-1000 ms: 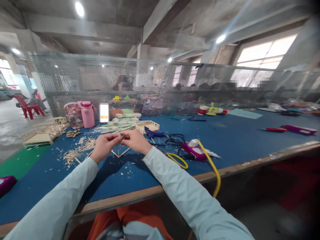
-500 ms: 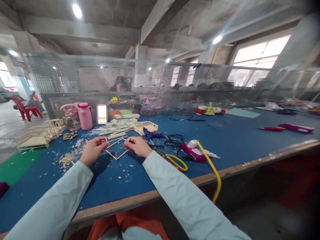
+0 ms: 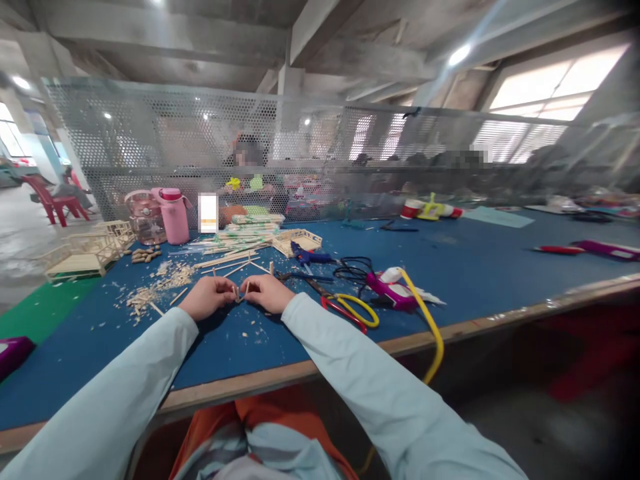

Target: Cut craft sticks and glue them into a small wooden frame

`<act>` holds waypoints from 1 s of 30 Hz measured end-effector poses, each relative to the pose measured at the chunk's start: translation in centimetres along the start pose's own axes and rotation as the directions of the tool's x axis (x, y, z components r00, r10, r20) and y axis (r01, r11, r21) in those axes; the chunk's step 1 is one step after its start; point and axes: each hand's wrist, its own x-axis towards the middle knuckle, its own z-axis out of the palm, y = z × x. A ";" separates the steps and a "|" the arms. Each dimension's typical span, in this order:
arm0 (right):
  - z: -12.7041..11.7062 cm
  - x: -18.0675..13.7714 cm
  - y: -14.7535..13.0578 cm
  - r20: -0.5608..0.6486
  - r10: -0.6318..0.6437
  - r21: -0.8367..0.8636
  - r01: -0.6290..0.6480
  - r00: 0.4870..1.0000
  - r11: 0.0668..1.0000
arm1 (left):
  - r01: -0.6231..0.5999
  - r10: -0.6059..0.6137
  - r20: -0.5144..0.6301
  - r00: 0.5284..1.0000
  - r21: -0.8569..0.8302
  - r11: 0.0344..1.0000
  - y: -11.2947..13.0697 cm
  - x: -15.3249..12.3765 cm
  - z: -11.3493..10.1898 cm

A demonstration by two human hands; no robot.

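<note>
I count one left hand (image 3: 207, 298) and one right hand (image 3: 270, 294) at one blue table (image 3: 465, 280). There's one pink bottle (image 3: 175, 219), one see-through jug (image 3: 149, 219), one pair of scissors (image 3: 359, 309), one dark-blue glue gun (image 3: 313, 257), three purple blocks (image 3: 390, 292), one light-blue sheet (image 3: 499, 217) and one red chair (image 3: 50, 199). The sticks (image 3: 250, 230) and peanuts (image 3: 145, 255) lie too jumbled for me to number.

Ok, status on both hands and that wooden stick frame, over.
Left hand and right hand close together at wooden stick frame, exact grip unclear. Frame partly hidden by hands. Scissors lying close by right sleeve.
</note>
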 end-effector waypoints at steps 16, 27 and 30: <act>-0.7 -0.2 -1.2 -0.039 0.029 -0.069 -0.032 0.999 0.997 | -0.161 0.163 0.009 0.987 0.195 0.967 -1.1 0.5 -0.1; -0.1 -0.5 -0.9 -0.063 0.010 -0.004 -0.010 0.998 1.000 | -0.154 0.159 -0.009 0.987 0.204 0.967 -0.7 0.4 0.5; 0.0 -0.5 -0.7 -0.030 0.017 0.003 -0.017 0.999 1.000 | -0.159 0.170 -0.023 0.985 0.252 0.955 -0.6 0.4 0.5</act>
